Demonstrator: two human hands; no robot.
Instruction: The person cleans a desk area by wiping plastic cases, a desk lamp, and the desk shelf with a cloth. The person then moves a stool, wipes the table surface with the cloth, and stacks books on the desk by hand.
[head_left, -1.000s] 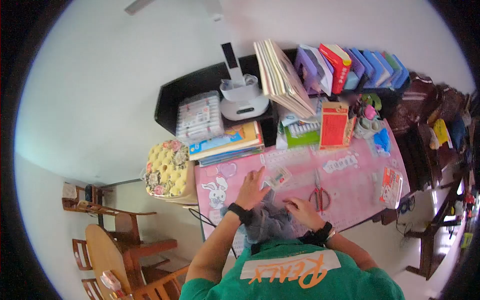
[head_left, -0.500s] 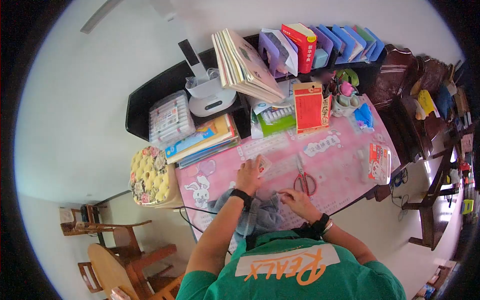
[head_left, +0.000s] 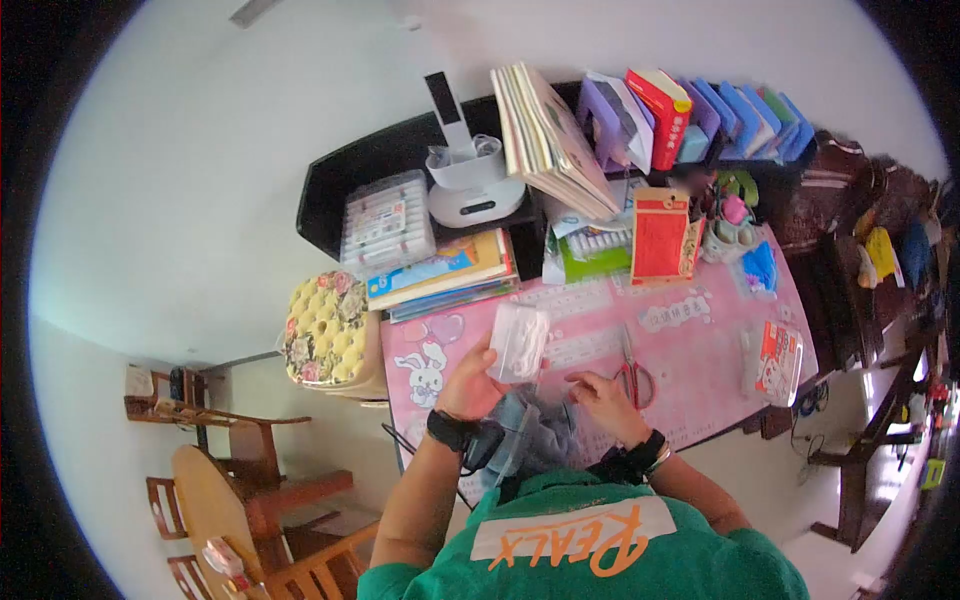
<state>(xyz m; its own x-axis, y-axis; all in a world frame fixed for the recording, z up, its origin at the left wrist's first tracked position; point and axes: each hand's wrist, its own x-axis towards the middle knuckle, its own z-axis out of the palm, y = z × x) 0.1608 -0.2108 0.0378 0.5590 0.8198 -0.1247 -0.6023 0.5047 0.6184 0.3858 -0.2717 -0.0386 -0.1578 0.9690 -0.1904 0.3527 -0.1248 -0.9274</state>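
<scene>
My left hand is closed on the edge of a small clear plastic box, held tilted up above the desk mat. White slender pieces show through its wall; their kind is too small to make out. My right hand hovers over the near part of the mat with fingers loosely bent and apart, and I see nothing held in it. Just beyond it lie red-handled scissors, blades pointing away. Grey-blue cloth is bunched below and between my hands.
A pink printed mat covers the desk. At right stands a red-and-white pack. Along the back are a red packet, a white lamp, leaning books and a marker case. A floral cushioned stool adjoins the left side.
My left hand has lifted the clear box off the mat and tilted it up. My right hand stays near the scissors. The whole view has shifted a little as my head turned.
</scene>
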